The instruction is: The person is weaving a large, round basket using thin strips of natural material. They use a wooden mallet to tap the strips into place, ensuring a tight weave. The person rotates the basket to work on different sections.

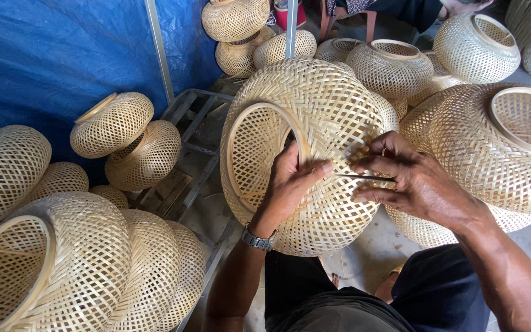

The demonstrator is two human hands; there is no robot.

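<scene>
Blue tarpaulin: hangs as a backdrop across the upper left, creased. Grey metal pole: runs slanting in front of the tarpaulin; a second pole stands near top centre. Metal frame: ladder-like, lies on the ground below the first pole. Woven bamboo shades, pale straw colour: two stacked beside the tarpaulin; one large at the left edge; a nested row at lower left, rim facing the camera; several clustered along the top; one large at right, open rim upward. Concrete floor: grey, bare patch at lower centre. Red container: top edge, partly hidden.
</scene>
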